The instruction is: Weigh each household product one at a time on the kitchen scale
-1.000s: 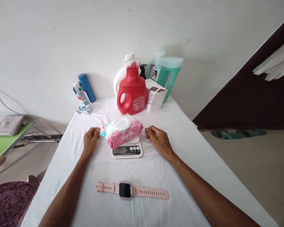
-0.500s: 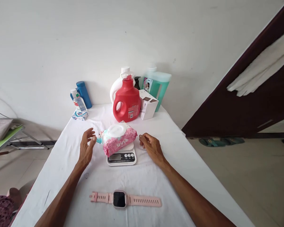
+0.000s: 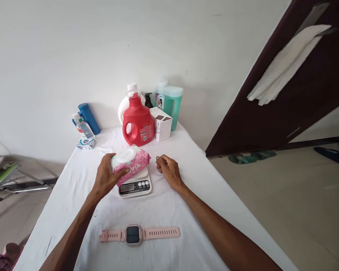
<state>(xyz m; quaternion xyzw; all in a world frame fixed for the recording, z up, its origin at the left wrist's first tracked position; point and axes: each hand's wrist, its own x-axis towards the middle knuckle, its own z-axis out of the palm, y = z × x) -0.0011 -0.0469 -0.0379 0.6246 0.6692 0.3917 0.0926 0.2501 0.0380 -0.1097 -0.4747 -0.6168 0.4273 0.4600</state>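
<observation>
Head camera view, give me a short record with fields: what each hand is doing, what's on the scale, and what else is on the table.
left hand: left hand closed around the left end of the pink wipes pack
right hand: right hand loosely curled on the white table, beside the scale, holding nothing
scale: kitchen scale under the wipes pack
near edge: pink smartwatch lying flat
back of table: red detergent jug, green jug, white box, blue bottle
</observation>
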